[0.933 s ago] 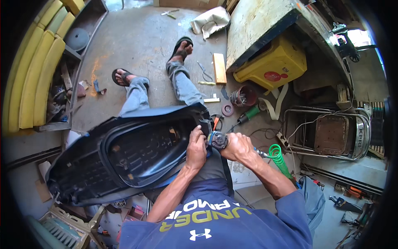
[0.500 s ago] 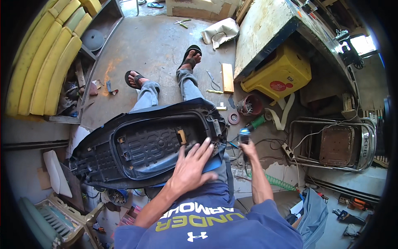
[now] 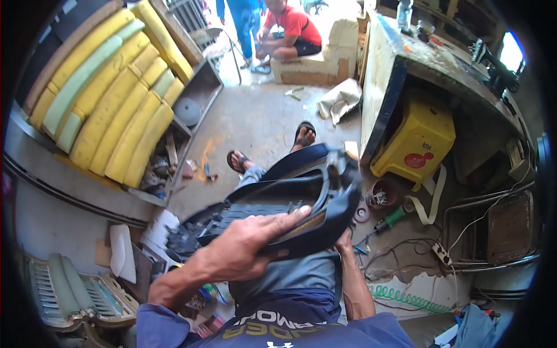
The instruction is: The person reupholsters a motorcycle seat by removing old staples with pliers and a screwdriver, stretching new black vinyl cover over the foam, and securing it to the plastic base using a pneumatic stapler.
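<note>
A black motorcycle seat [image 3: 272, 197], its ribbed plastic underside showing, is tilted up above my lap with its right end raised. My left hand [image 3: 246, 240] grips its near side, the index finger stretched along the rim and the other fingers bent. At the seat's right end, my right hand [image 3: 344, 239] is mostly behind the black edge; its fingers are hidden, so whether it holds anything does not show. The seat's left end is blurred by motion.
Yellow foam pads [image 3: 116, 127] fill a rack at left. A yellow plastic stool [image 3: 415, 139] lies under the bench at right. A red tub [image 3: 381, 194], a green-bodied tool [image 3: 397, 214] and a green coiled hose [image 3: 412, 297] are on the floor. Two people, one in a red shirt [image 3: 299, 29], are beyond.
The seat has gone from lying flat to tilted, its right end up. My left hand has closed on its near side. My right hand, earlier round a dark hand tool, has moved behind the seat.
</note>
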Action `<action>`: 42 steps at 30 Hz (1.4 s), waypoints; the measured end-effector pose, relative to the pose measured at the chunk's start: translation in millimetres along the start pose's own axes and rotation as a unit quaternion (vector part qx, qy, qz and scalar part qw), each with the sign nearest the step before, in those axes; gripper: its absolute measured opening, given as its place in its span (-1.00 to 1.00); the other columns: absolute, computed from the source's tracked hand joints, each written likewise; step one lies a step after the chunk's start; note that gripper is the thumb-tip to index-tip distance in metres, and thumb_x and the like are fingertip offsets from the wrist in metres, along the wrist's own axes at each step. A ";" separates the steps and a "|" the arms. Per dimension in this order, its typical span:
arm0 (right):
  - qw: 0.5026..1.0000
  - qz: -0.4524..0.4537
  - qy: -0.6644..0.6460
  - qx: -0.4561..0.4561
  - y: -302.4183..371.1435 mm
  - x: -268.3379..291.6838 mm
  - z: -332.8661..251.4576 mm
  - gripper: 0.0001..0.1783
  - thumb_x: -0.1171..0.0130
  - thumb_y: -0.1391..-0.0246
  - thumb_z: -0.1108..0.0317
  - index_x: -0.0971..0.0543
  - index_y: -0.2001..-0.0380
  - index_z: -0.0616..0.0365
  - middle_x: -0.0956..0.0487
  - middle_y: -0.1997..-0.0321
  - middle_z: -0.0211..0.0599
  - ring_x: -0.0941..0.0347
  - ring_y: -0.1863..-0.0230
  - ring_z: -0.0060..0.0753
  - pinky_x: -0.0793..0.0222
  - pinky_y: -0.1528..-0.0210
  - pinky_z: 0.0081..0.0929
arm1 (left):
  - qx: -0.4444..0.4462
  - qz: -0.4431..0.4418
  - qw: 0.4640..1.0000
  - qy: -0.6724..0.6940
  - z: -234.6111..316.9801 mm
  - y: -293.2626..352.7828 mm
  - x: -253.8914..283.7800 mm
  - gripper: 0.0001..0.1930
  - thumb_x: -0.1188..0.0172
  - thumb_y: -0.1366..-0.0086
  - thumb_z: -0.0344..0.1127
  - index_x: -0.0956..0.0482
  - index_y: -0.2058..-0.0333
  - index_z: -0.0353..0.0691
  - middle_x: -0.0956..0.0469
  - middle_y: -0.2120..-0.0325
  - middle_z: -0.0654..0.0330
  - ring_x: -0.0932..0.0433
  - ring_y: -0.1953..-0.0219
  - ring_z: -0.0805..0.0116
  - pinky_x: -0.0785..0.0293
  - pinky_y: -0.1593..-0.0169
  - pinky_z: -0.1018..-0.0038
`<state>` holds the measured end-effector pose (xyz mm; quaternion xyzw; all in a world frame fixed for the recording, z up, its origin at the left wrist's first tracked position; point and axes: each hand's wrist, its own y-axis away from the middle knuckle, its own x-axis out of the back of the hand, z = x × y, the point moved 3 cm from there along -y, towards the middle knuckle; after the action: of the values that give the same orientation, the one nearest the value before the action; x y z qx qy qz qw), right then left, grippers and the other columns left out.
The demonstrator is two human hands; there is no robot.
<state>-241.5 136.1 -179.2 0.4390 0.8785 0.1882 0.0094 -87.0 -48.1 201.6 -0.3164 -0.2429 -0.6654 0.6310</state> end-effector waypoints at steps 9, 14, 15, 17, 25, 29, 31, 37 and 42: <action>0.751 -0.249 -0.512 0.334 46.1 -40.6 -244.7 -0.27 0.03 -0.48 0.03 -0.13 -0.48 0.28 -0.33 -0.47 -0.11 -0.18 -0.50 -0.27 0.06 -0.55 -0.19 | -0.026 0.470 0.877 0.096 143.1 -36.4 212.2 -0.43 -0.29 -0.37 0.06 -0.61 -0.04 -0.40 -0.69 0.23 0.15 -0.65 0.28 0.47 -0.56 0.15 0.56; 0.849 -0.149 -0.401 0.310 124.1 2.2 -334.2 -0.34 -0.02 -0.47 0.02 -0.29 -0.31 0.42 -0.55 -0.14 -0.10 -0.51 -0.14 -0.41 -0.44 -0.21 -0.42 | 0.017 0.459 0.881 0.108 63.7 -37.1 274.7 -0.30 -0.08 -0.45 0.26 -0.62 -0.06 -0.39 -0.69 0.21 0.08 -0.66 0.21 0.34 -0.55 0.10 0.43; 0.878 -0.130 -0.374 0.270 125.1 5.7 -333.6 -0.32 -0.07 -0.45 -0.03 -0.35 -0.27 0.42 -0.58 -0.10 -0.10 -0.52 -0.12 -0.39 -0.43 -0.21 -0.41 | 0.039 0.451 0.885 0.106 30.5 -39.6 276.5 -0.29 -0.03 -0.47 0.28 -0.62 -0.06 -0.39 -0.69 0.21 0.07 -0.66 0.18 0.32 -0.55 0.09 0.40; 0.916 -0.069 -0.308 0.248 105.4 6.8 -317.7 -0.29 -0.12 -0.40 -0.09 -0.43 -0.20 0.44 -0.59 -0.09 -0.10 -0.52 -0.12 -0.35 -0.42 -0.22 -0.40 | 0.072 0.405 0.897 0.163 -52.4 -58.0 262.9 -0.30 0.03 -0.50 0.26 -0.58 -0.11 -0.39 -0.66 0.12 0.01 -0.66 0.12 0.26 -0.57 0.04 0.33; 0.995 -0.001 -0.083 0.060 -2.3 -43.4 -165.8 -0.31 -0.15 -0.37 -0.13 -0.59 -0.04 0.44 -0.67 0.05 -0.16 -0.54 0.02 -0.40 -0.41 -0.11 -0.42 | 0.253 0.284 0.791 0.480 -342.3 -51.6 106.0 -0.36 0.10 -0.57 0.16 -0.51 -0.18 -0.38 -0.61 -0.05 -0.09 -0.66 0.00 0.06 -0.62 -0.08 0.10; 0.981 -0.009 -0.186 0.047 -14.3 -47.5 -151.4 -0.36 -0.11 -0.40 -0.12 -0.61 0.02 0.39 -0.65 0.14 -0.26 -0.50 0.11 -0.49 -0.42 -0.03 -0.47 | 0.301 0.281 0.759 0.504 -373.2 -27.7 52.0 -0.47 -0.04 -0.54 0.04 -0.56 -0.12 -0.38 -0.67 0.05 0.00 -0.67 0.04 0.21 -0.60 -0.07 0.26; 0.988 0.012 -0.146 0.047 -15.9 -39.4 -162.3 -0.39 -0.12 -0.40 -0.10 -0.61 0.03 0.38 -0.65 0.17 -0.31 -0.48 0.13 -0.52 -0.41 -0.02 -0.49 | 0.261 0.287 0.779 0.493 -357.1 -2.9 22.0 -0.52 -0.08 -0.53 -0.02 -0.55 -0.12 -0.35 -0.67 0.08 0.08 -0.66 0.12 0.31 -0.59 0.04 0.33; 0.988 0.063 -0.142 0.022 -48.0 -34.1 -155.4 -0.41 -0.25 -0.32 -0.08 -0.62 0.07 0.38 -0.65 0.14 -0.31 -0.49 0.11 -0.52 -0.42 -0.02 -0.48 | 0.355 0.368 0.729 0.455 -321.6 64.3 -49.1 -0.71 -0.29 -0.42 -0.21 -0.57 0.04 -0.29 -0.54 0.38 0.34 -0.44 0.44 0.58 -0.38 0.38 0.56; 0.996 0.082 -0.017 0.038 -38.2 -25.5 -218.0 -0.48 -0.44 -0.18 0.07 -0.61 0.09 0.38 -0.63 0.22 -0.37 -0.54 0.15 -0.53 -0.44 0.03 -0.53 | 0.325 0.420 0.643 0.552 -316.8 75.0 -38.2 -0.90 -0.16 -0.48 -0.37 -0.51 0.13 -0.25 -0.61 0.30 0.23 -0.63 0.33 0.41 -0.60 0.19 0.41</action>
<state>-294.8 25.3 6.6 0.5130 0.8457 0.1468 -0.0078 -48.6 -257.2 -47.8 0.2674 0.1086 -0.2584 0.9219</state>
